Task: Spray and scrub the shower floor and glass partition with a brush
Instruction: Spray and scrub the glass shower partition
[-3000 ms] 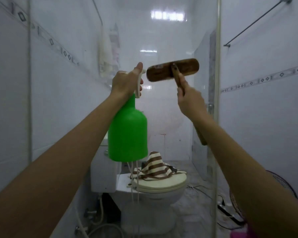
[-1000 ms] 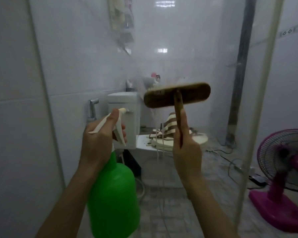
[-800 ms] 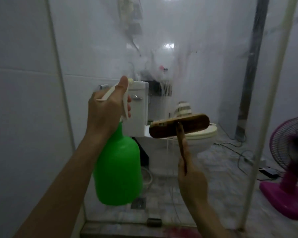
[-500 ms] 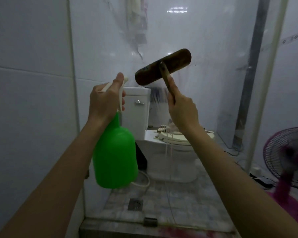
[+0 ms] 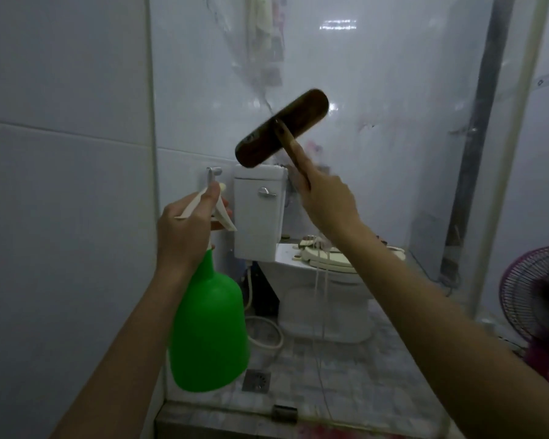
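My left hand (image 5: 184,229) grips the white trigger head of a green spray bottle (image 5: 208,331), which hangs upright at lower centre-left. My right hand (image 5: 327,201) holds the wooden handle of a scrub brush (image 5: 281,128); its dark wooden head is tilted, left end lower, and lies against the glass partition (image 5: 393,106). The glass is wet and streaked, with drips running down it. A stone-patterned floor (image 5: 346,375) shows through the lower glass, with a raised threshold at the bottom.
Behind the glass stand a white toilet (image 5: 314,280) with its cistern (image 5: 259,213), a hose, and a floor drain (image 5: 256,380). A white frame post (image 5: 501,185) edges the glass at right. A pink fan (image 5: 539,305) stands at far right. Tiled wall fills the left.
The brush head has stayed high on the glass and tilted more steeply, left end down. My left hand with the bottle has dropped lower. The view has shifted slightly.
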A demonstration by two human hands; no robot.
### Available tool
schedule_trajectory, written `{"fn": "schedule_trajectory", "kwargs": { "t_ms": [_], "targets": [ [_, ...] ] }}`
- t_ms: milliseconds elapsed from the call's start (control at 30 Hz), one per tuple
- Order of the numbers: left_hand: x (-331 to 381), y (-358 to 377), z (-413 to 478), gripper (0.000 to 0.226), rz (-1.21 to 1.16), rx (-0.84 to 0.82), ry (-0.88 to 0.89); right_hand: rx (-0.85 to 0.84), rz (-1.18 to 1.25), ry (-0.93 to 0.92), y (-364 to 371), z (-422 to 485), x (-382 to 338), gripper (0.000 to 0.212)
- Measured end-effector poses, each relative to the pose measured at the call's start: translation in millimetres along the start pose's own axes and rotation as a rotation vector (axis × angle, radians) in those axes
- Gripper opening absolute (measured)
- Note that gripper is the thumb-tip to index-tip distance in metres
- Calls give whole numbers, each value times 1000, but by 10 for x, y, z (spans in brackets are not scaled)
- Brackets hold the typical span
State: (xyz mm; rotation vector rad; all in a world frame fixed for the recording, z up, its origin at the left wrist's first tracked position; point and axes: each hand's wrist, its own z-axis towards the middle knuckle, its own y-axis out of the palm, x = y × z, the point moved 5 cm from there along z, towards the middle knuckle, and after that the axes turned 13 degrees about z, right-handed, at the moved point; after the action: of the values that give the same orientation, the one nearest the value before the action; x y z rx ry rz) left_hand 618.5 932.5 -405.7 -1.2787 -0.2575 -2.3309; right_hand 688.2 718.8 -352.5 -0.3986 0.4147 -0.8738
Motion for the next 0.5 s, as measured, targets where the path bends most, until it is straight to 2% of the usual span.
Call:
{"fn": "schedule_trajectory", "kwargs": {
  "t_ms": [133, 200, 267, 367, 433, 500],
  "targets": [
    [-68, 59, -74, 35, -72, -10, -17, 8, 109, 233, -166, -1414, 522, 62],
    [-122, 115, -113, 35, -79, -28, -18, 95, 120, 198, -338, -1155, 631, 59],
    [-188, 183, -154, 33, -88, -45, -29, 224, 161, 167, -622, -392, 584, 54],
    [-292, 291, -214, 30, -101, -60, -36, 301, 160, 118, -1027, 543, 449, 51],
    [-340, 337, -254, 31, -73, -62, -29, 302, 115, 127, -981, 431, 497, 52],
    [-389, 369, -305, 31, -73, -49, -28, 238, 121, 142, -620, -327, 655, 54]
  ]
}}
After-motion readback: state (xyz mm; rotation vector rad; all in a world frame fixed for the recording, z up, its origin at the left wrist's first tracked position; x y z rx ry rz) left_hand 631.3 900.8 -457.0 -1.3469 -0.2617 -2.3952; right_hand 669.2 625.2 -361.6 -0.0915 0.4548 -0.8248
